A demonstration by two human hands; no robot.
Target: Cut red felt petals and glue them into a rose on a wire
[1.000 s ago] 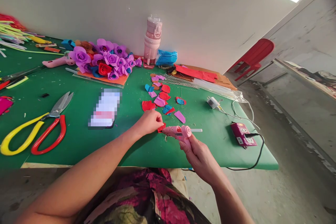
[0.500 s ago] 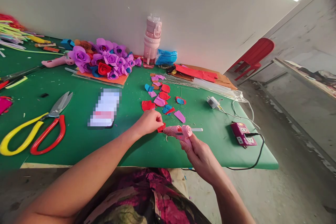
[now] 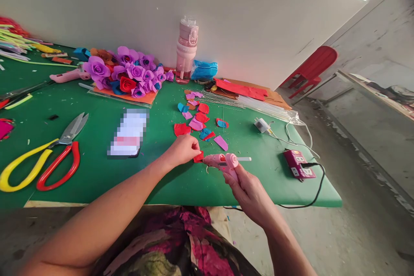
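Observation:
Between the fingertips of my left hand [image 3: 183, 150] is a small red paper petal [image 3: 198, 157], held just above the green tabletop. My right hand [image 3: 246, 187] grips a pink hot glue gun [image 3: 221, 160] by its handle, with a white glue stick [image 3: 244, 159] poking out of the back. The gun's nozzle points left and lies close beside the petal; whether it touches I cannot tell. Just beyond my hands are scattered red, purple and blue paper pieces [image 3: 196, 124].
Large scissors [image 3: 67, 144] and a phone [image 3: 128, 133] lie to the left. At the back stand purple paper roses [image 3: 136, 71] and a pink bottle [image 3: 186, 51]. A charger [image 3: 262, 125] and a maroon box [image 3: 299, 165] with a black cable are on the right, near the table edge.
The glue gun has shifted very slightly to the right, its nozzle drawing a little away from the red petal. My left hand keeps its place with the petal.

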